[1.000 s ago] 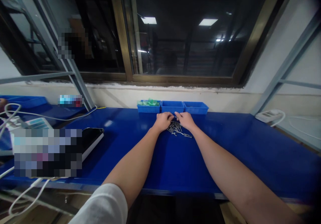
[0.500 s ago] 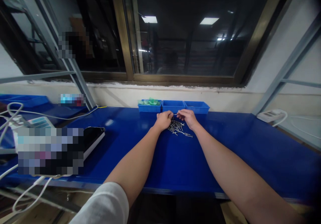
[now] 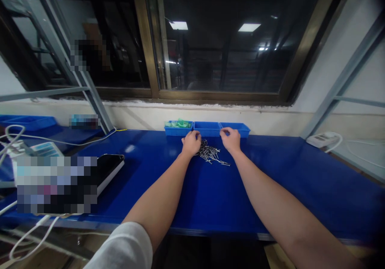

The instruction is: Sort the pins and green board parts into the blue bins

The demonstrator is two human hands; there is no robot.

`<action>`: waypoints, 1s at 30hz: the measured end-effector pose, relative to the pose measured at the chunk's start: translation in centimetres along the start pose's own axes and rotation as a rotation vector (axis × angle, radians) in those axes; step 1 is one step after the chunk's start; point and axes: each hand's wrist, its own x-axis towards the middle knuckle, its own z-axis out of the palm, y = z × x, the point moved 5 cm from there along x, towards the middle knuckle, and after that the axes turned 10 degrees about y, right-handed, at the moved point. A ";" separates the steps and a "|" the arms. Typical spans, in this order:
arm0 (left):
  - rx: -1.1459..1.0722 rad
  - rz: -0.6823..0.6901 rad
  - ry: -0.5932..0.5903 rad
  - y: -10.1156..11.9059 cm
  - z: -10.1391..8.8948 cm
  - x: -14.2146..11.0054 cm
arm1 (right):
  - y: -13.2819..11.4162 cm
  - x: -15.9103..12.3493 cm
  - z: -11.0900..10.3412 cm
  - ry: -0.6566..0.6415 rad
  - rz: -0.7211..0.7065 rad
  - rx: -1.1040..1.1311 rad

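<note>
A loose pile of thin metal pins, like screws or nails (image 3: 208,152), lies on the blue table (image 3: 201,196). At the pile's left edge is my left hand (image 3: 191,143), its fingers curled together; anything inside them is hidden. My right hand (image 3: 231,140) is in a pinch to the right of the pile, in front of the right blue bin (image 3: 240,130). Whatever its fingertips hold is too small to see. Between the hands stands the middle blue bin (image 3: 207,130). Small green and clear packets (image 3: 182,123) fill the left blue bin (image 3: 178,131).
A dark-screened device (image 3: 110,164), partly blurred out, lies at the left with white cables (image 3: 36,225). On the right sits a white power strip (image 3: 322,139). Grey metal posts (image 3: 98,108) rise on both sides, before a window.
My hands have moved apart from a close position over the pile, where something thin showed between the fingertips. The left went left, the right slightly right. The view has shifted slightly.
</note>
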 end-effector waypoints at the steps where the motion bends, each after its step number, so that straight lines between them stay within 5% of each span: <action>1: 0.013 -0.012 -0.004 -0.2 0.1 0.0 | 0.1 0.1 -0.2 0.027 -0.015 -0.072; 9: 0.107 -0.054 -0.076 -0.5 0.3 -0.1 | 2.5 0.0 0.6 -0.117 0.141 -0.254; 14: 0.114 -0.045 -0.118 -0.8 0.6 0.1 | 2.1 0.2 0.4 -0.042 0.056 -0.219; 22: 0.091 0.084 -0.261 -0.7 1.9 -0.3 | 0.9 -2.4 3.6 -0.571 -0.053 -0.073; 30: 0.093 0.151 -0.325 -0.6 2.3 -0.7 | 0.7 -3.1 4.5 -0.660 -0.181 -0.237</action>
